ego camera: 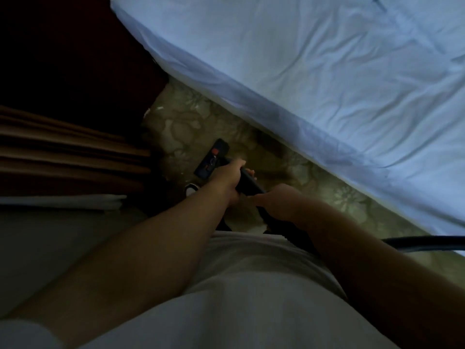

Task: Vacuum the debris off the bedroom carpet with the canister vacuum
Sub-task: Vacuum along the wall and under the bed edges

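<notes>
Black plastic makes up the wand [247, 183] of the vacuum, which slopes down from the person to the floor head [212, 159]. The head sits on the carpet [327, 187], in the narrow strip between the bed [327, 71] and the curtain [63, 152]. The left hand [230, 178] has its fingers wrapped round the wand nearer the head. The right hand [279, 201] grips the wand closer to the body, fingers curled about it. So 2 hands steer 1 tool. The hose [427, 241] trails off to the right edge beside the bed; the canister itself is out of view.

I judge the job to be under way and not finished. A few pale scraps [151, 111] lie on the carpet beyond the head, near the far corner by the curtain, and the head is not yet on them. Whether the stretch nearer the person is already clean I cannot tell, because the light is too dim.

The carpet is a pale green-beige with a darker leafy pattern, which could well hide small crumbs. A white, rumpled sheet covers the bed, and the brown curtain hangs in pleats on the left.
</notes>
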Motion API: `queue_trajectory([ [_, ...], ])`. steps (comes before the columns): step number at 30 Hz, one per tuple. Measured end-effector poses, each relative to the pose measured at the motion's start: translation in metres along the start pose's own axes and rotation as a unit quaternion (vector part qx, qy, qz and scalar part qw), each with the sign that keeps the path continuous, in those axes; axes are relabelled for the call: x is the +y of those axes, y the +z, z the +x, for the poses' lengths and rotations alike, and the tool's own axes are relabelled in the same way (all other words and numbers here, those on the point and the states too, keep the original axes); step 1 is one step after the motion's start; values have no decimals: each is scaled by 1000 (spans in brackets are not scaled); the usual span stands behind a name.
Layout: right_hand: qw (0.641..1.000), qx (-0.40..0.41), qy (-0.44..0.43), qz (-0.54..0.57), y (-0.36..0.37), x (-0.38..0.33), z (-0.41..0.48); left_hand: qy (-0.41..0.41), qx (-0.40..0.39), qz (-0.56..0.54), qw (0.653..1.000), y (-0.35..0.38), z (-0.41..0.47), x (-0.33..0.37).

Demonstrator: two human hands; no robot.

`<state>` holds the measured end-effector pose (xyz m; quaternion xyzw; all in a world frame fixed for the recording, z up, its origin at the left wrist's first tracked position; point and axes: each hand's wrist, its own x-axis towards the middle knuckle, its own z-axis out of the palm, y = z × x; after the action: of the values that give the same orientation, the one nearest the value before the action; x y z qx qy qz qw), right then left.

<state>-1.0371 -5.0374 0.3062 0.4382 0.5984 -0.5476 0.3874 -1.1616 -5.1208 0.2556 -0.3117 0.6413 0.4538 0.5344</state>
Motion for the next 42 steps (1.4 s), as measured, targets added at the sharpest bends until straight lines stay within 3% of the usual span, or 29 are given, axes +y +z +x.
queue_trajectory([
  [10, 996, 8, -17, -85, -74, 94, -73, 4, -66, -42, 997, 106, -48, -88],
  [20, 995, 45, -14, -91, -87, 107, -116, 9, -72, -67, 995, 129, -66, -107],
  [27, 991, 50, -10, -125, -52, 52, -104, 24, -63, -115, 991, 69, -69, -75],
  [37, 970, 6, -39, -239, 46, -89, -19, 24, 17, -177, 984, -96, -21, 9],
  [42, 979, -21, -26, -200, 80, -120, 12, 32, 61, -169, 983, -148, -5, 23],
])
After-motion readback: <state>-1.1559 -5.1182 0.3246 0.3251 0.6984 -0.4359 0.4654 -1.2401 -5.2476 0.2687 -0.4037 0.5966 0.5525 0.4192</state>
